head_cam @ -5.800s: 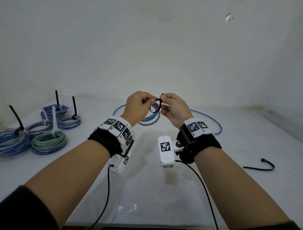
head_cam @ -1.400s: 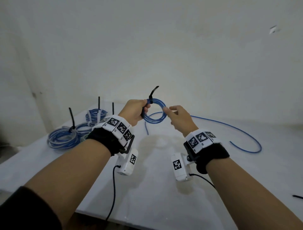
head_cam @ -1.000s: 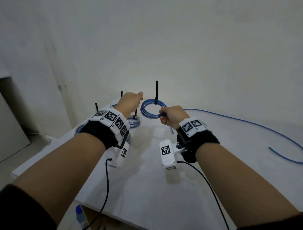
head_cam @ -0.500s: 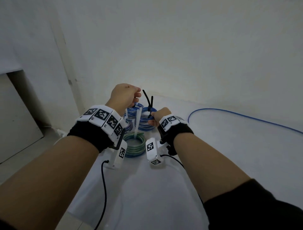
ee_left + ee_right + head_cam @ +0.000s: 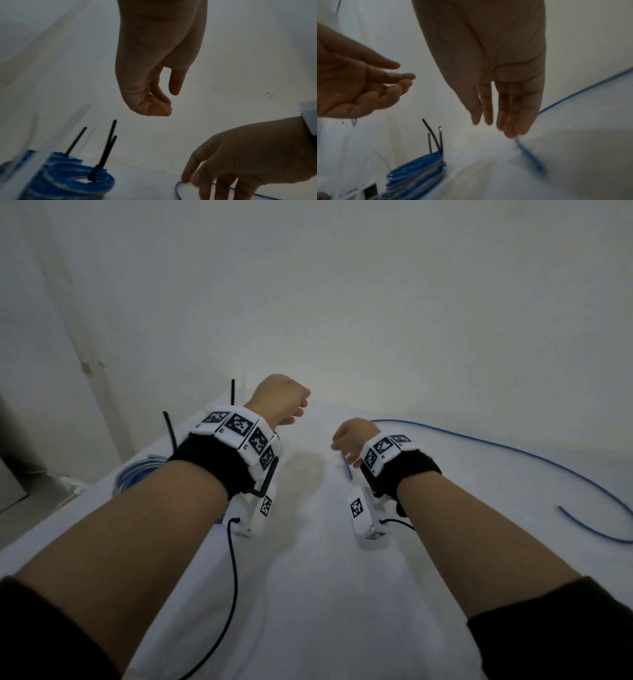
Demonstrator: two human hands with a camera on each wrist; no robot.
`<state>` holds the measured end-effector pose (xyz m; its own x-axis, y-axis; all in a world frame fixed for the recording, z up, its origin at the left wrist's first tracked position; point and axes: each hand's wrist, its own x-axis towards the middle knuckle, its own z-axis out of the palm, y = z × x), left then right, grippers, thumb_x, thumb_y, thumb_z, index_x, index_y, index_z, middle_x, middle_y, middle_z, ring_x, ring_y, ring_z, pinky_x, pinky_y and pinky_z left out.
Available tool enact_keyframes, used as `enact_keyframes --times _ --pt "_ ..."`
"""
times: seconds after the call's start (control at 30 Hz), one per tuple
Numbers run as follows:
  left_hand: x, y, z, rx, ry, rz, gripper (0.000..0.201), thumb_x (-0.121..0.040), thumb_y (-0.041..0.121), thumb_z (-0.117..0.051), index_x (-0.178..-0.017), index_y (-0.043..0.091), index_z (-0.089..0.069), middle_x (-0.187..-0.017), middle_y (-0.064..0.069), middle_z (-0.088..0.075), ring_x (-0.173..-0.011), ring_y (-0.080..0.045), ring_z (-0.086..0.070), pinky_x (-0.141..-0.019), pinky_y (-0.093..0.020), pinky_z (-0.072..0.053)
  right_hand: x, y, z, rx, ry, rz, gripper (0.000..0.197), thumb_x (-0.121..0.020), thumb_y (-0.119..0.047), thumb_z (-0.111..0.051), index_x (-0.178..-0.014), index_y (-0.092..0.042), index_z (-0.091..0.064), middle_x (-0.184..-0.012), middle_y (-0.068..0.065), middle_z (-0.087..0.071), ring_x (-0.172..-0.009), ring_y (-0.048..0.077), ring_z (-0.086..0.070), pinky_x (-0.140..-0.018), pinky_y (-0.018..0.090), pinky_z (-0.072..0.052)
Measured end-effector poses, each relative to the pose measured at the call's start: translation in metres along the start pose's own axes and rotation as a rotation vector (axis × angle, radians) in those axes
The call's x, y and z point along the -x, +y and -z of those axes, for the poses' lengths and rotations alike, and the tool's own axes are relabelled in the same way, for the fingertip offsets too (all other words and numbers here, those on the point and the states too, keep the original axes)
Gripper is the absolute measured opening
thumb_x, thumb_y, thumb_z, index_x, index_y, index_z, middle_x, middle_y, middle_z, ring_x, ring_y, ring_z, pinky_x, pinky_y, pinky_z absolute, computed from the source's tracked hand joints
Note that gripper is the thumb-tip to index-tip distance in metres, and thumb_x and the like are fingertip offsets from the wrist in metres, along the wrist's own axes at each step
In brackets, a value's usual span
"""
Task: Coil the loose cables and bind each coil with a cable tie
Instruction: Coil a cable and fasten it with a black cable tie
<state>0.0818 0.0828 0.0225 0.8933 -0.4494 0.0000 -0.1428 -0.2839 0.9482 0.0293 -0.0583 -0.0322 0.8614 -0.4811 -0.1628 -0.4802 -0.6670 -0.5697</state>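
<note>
My left hand (image 5: 286, 405) hovers above the white table (image 5: 325, 594), fingers loosely curled and holding nothing; the left wrist view shows it (image 5: 154, 102) empty. To its right, my right hand (image 5: 344, 445) points straight fingers (image 5: 510, 121) down at the near end of a loose blue cable (image 5: 513, 451). A fingertip touches that cable (image 5: 178, 189) in the left wrist view. Bound blue coils (image 5: 73, 180) with upright black cable ties (image 5: 104, 152) sit at the table's left, partly hidden by my left forearm in the head view.
The loose cable sweeps along the far side and curls back at the right edge (image 5: 589, 529). A wall stands close behind the table. The table's left edge (image 5: 102, 484) drops to the floor. Black sensor leads (image 5: 233, 577) hang from both wrists.
My right hand set the tied coil down among the coils at the left, let go and moved right to the loose cable's end. My left hand stayed empty. The view swung right.
</note>
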Motion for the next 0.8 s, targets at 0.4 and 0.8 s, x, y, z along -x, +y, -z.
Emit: enact_keyframes --times 0.4,0.8 --pt "-0.018 -0.013 -0.061 -0.196 -0.143 0.192 0.013 -0.093 0.015 -0.052 -0.099 0.004 -0.053 -0.098 -0.011 -0.055 -0.078 -0.020 -0.055 -0.079 -0.033 -0.046 -0.014 0.045 0.000 0.404 -0.098 0.277 0.021 -0.087 -0.013 -0.063 -0.104 -0.006 -0.072 -0.110 0.010 -0.069 -0.101 0.025 -0.063 -0.078 0.024 -0.046" --pt "-0.004 -0.007 -0.088 0.179 -0.351 0.266 0.021 -0.097 0.018 -0.047 -0.086 0.005 -0.058 -0.081 -0.009 -0.063 -0.074 -0.019 -0.061 -0.073 -0.030 -0.052 0.020 0.060 0.047 -0.752 0.104 0.207 0.017 -0.079 0.008 -0.068 -0.077 -0.004 -0.056 -0.071 0.013 -0.062 -0.055 0.017 -0.063 -0.060 0.025 -0.059"
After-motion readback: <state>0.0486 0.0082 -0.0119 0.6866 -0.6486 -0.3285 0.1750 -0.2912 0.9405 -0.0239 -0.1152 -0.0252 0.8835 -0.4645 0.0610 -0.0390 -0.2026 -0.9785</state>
